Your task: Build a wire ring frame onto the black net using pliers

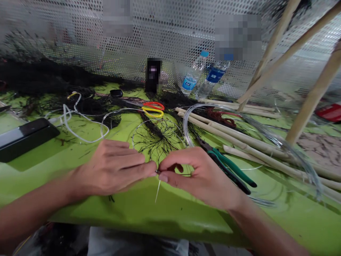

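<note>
Hands (114, 167) (199, 174) nearly meeting, fingertips pinched closed on dark strand (184, 174).

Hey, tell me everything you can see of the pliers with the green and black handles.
The pliers lie on the green tabletop, beside the right hand, which partly hides them in this view. Their dark, metal-looking head points away, toward the upper left; one handle looks green, the other mostly black. The handle ends stand slightly apart. Whether the right hand touches them is unclear.
</note>
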Demonstrator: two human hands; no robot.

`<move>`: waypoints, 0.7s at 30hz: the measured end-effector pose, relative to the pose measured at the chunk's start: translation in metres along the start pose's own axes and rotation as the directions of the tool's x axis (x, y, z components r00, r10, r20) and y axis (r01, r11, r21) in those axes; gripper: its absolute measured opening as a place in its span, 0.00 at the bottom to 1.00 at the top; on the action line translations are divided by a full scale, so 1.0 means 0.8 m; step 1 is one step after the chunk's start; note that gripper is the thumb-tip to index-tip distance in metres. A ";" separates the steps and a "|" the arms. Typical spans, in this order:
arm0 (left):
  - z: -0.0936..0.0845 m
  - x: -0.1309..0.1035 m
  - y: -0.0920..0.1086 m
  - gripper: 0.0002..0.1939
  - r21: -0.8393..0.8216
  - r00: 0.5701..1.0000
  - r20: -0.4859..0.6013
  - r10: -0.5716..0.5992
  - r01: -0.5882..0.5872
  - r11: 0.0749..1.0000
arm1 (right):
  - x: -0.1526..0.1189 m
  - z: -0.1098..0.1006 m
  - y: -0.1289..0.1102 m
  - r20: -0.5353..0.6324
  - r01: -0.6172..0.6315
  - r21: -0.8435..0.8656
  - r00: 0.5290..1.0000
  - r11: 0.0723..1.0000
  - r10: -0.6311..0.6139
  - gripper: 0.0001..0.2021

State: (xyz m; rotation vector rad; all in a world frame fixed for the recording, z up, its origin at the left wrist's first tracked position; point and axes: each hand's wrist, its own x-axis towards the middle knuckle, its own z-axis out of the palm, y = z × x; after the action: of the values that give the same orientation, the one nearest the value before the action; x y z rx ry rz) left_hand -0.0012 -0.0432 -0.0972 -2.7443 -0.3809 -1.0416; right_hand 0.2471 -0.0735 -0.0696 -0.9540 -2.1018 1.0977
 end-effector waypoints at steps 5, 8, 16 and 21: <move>-0.001 0.005 0.009 0.03 -0.011 0.999 0.006 -0.043 0.043 0.999 | -0.015 0.008 0.000 0.042 0.394 -0.765 0.820 0.509 -0.571 0.10; 0.000 0.007 0.010 0.01 -0.058 0.998 -0.008 -0.063 0.062 0.996 | -0.019 0.011 0.007 0.255 0.464 -0.880 0.637 0.098 -0.727 0.06; 0.002 0.002 -0.003 0.01 0.006 0.996 -0.087 0.028 -0.028 1.000 | -0.003 -0.003 -0.001 0.044 -0.141 -0.073 0.989 0.987 0.145 0.19; 0.000 0.001 -0.005 0.06 0.006 0.997 -0.030 0.069 -0.069 0.998 | 0.003 -0.007 0.008 0.273 -0.417 0.487 0.907 0.768 0.319 0.20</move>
State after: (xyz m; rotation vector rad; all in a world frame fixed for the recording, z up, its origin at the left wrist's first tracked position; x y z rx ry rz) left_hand -0.0015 -0.0395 -0.0965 -2.7137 -0.2821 -1.0618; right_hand 0.2523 -0.0664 -0.0720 -1.0317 -1.5972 1.9142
